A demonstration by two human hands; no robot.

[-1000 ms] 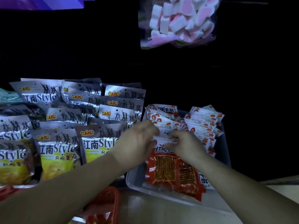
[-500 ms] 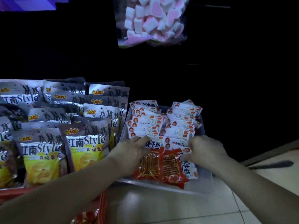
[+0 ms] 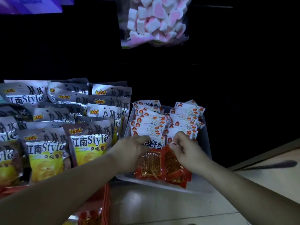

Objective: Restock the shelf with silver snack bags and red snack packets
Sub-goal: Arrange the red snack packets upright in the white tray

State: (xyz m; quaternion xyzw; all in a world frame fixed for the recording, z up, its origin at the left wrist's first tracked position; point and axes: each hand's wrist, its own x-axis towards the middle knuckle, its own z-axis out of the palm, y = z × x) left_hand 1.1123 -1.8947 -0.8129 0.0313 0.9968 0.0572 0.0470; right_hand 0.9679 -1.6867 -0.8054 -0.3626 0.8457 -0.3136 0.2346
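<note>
Shelf recess (image 3: 178, 75) is dark; its back and its board cannot be made out. Pale tiled floor (image 3: 162, 207) shows below and to the right.

Left side: silver bags (image 3: 87, 143) stand in overlapping rows, leaning back, several deep. Just beside them on the right is a grey tray (image 3: 203, 184). It holds red packets (image 3: 151, 166) in two columns, shingled front to back.

Left hand (image 3: 129, 151) lies on the front packet of the left column, at its upper left corner. Whether its fingers curl round the edge I cannot tell. Right hand (image 3: 186, 150): fingers (image 3: 176, 144) narrow, pinching the top edge of the front packet in the right column.

Edges: the tray's front rim is bare ahead of the packets and appears to reach out past the bag fronts. A bare strip runs along its right wall. Right of the tray, only dark open space.

Overhead, a clear bag of pink and white marshmallows (image 3: 155, 21) hangs well above the packets. A red basket (image 3: 106, 200) sits low, under the left forearm.
</note>
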